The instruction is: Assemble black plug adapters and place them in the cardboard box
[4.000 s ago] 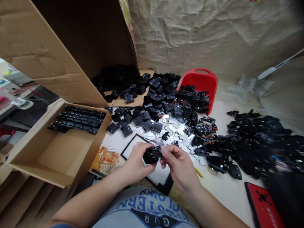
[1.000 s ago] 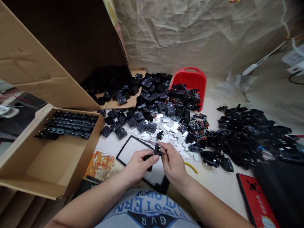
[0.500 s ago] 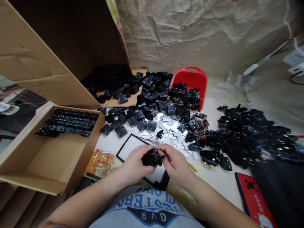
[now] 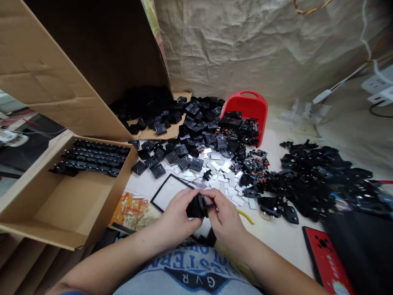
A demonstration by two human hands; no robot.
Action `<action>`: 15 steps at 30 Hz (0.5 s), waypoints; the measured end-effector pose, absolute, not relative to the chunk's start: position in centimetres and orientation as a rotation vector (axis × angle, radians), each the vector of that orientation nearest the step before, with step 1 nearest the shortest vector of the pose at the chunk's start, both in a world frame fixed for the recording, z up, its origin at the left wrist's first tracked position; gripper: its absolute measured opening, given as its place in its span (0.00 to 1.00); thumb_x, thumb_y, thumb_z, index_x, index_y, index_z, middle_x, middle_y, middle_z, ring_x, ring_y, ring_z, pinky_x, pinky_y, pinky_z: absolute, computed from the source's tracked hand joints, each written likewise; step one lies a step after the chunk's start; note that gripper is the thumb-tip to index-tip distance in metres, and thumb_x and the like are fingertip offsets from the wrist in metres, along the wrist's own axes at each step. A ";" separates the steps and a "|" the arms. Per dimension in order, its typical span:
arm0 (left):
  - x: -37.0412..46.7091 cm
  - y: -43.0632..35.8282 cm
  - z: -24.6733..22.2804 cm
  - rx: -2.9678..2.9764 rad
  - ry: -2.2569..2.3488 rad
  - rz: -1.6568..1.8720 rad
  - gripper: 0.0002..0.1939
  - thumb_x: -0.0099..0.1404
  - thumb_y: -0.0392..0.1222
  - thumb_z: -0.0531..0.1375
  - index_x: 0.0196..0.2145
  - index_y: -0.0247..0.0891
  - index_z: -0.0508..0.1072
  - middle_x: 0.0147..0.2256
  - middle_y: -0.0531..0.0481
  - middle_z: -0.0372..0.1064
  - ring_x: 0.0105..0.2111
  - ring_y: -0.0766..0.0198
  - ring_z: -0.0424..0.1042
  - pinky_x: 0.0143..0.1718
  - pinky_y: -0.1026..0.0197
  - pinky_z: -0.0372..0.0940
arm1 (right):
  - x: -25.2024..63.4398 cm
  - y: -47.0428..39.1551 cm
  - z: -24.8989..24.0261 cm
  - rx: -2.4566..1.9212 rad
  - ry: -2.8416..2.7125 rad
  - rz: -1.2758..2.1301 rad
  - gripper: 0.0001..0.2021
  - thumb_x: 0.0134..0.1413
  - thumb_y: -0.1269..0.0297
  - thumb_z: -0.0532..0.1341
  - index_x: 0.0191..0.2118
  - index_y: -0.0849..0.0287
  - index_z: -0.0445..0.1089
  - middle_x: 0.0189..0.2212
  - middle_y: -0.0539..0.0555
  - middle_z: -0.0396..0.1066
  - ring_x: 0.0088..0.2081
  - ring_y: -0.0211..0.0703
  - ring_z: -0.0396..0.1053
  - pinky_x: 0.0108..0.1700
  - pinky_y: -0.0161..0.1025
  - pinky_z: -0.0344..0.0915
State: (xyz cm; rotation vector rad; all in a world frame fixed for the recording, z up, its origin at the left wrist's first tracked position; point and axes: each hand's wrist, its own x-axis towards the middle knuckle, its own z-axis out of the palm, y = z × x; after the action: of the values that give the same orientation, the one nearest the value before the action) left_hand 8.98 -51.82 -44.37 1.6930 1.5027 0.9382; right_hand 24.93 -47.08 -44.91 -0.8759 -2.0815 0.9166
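Close to my body, both hands grip one small black plastic housing. My left hand wraps its left side, thumb below and fingers above. On its right side, my right hand pinches a dark projecting part with thumb and fingertips. Much of the piece is hidden by the fingers. Beneath the hands lies a black-framed pale panel. Just beyond them are scattered small silvery-white plates and a small black part.
An open cardboard box at left holds rows of black pieces. Black housings are heaped behind, beside a red scoop with small circuit parts. Black plastic parts pile at right, near a red phone. A yellow curved item lies nearby.
The black housing has turned slightly in my hands, and my right fingers have shifted over its projecting part. The whole view has moved a little with my head.
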 end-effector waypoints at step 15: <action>10.1 -53.8 -43.8 1.882 1.726 0.788 0.37 0.48 0.27 0.55 0.58 0.37 0.63 0.40 0.43 0.66 0.42 0.50 0.64 0.47 0.43 0.65 | 24.2 -48.4 -46.3 -0.712 -2.178 0.464 0.24 0.48 0.81 0.49 0.51 0.57 0.56 0.31 0.52 0.64 0.26 0.43 0.66 0.27 0.38 0.67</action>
State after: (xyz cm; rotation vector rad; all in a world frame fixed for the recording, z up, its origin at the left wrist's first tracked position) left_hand 10.13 -53.82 -43.82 1.8817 1.7255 0.7879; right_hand 24.15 -48.41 -46.35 -0.7119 -2.1780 0.4643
